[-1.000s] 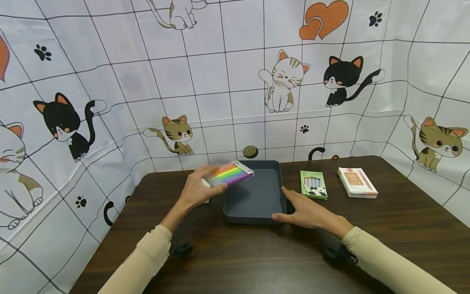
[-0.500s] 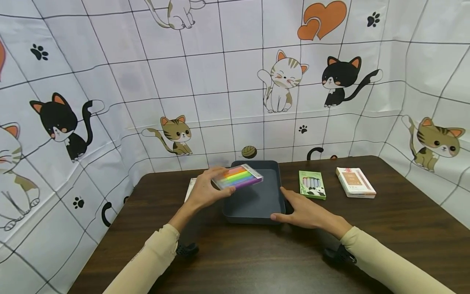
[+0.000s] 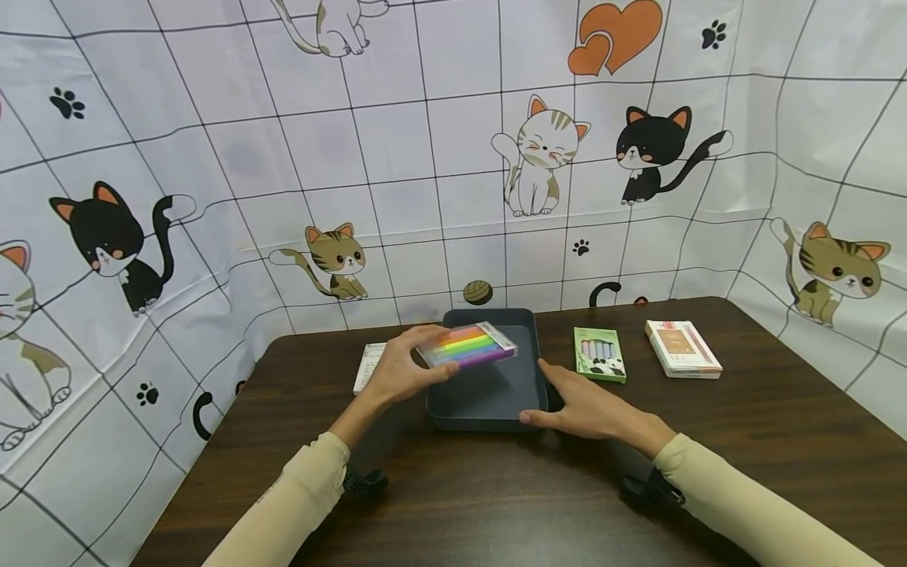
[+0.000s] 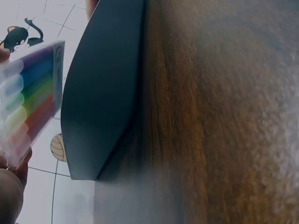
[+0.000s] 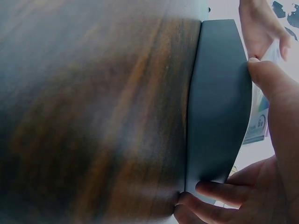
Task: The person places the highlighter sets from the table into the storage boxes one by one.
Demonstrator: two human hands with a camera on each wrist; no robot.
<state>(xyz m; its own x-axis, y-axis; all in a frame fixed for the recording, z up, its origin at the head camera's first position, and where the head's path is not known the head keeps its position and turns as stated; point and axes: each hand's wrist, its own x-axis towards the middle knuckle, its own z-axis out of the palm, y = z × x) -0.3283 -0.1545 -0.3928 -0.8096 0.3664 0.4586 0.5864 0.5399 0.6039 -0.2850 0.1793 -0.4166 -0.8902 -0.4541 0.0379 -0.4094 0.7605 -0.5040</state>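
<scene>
My left hand (image 3: 402, 372) holds a clear pack of rainbow-coloured markers (image 3: 473, 345) by its left end, thumb on the near side. The pack is tilted above the dark grey rectangular tray (image 3: 489, 394). In the left wrist view the markers (image 4: 32, 93) show pale translucent caps beside the tray's outer wall (image 4: 103, 88). My right hand (image 3: 591, 403) grips the tray's near right corner. Seen from the right wrist, its thumb (image 5: 268, 77) lies at the rim of the tray (image 5: 219, 102) and its fingers (image 5: 219, 193) curl against the outer wall.
Right of the tray lies a green box with a panda picture (image 3: 599, 354), and beyond it a white and orange box (image 3: 683, 349). A white box (image 3: 368, 367) shows partly behind my left hand. The dark wooden table (image 3: 510, 488) meets a cat-patterned wall covering (image 3: 453, 157).
My left hand has carried the marker pack rightward, farther over the tray, uncovering the white box at left. The right hand stays at the tray's corner. The head view has shifted slightly.
</scene>
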